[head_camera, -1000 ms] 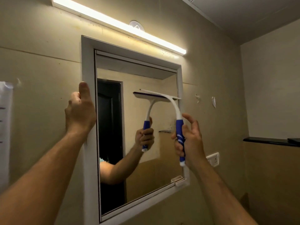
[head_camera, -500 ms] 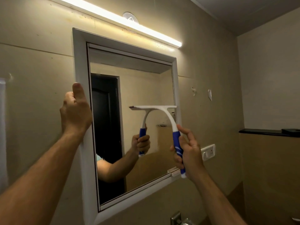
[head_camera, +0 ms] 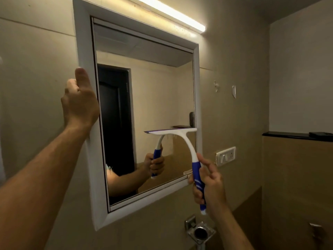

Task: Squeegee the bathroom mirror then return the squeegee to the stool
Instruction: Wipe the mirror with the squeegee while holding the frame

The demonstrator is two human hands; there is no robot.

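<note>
A white-framed mirror (head_camera: 196, 73) hangs on the beige wall. My right hand (head_camera: 211, 184) grips the blue handle of a white squeegee (head_camera: 187, 141). Its blade lies level against the glass, in the lower right part of the mirror, close to the right side of the frame. My left hand (head_camera: 80, 101) clasps the left side of the frame about halfway up, thumb pointing up. The glass reflects a dark door, my arm and the squeegee. No stool is in view.
A lit tube light (head_camera: 173, 13) runs above the mirror. A white switch plate (head_camera: 226, 156) sits on the wall right of the frame, with two small hooks above it. A chrome holder (head_camera: 200, 231) juts out below the mirror. A black ledge (head_camera: 288, 135) crosses the right wall.
The squeegee has slid down the glass from the upper right part to the lower right part, with my right hand following. My left hand has stayed on the frame.
</note>
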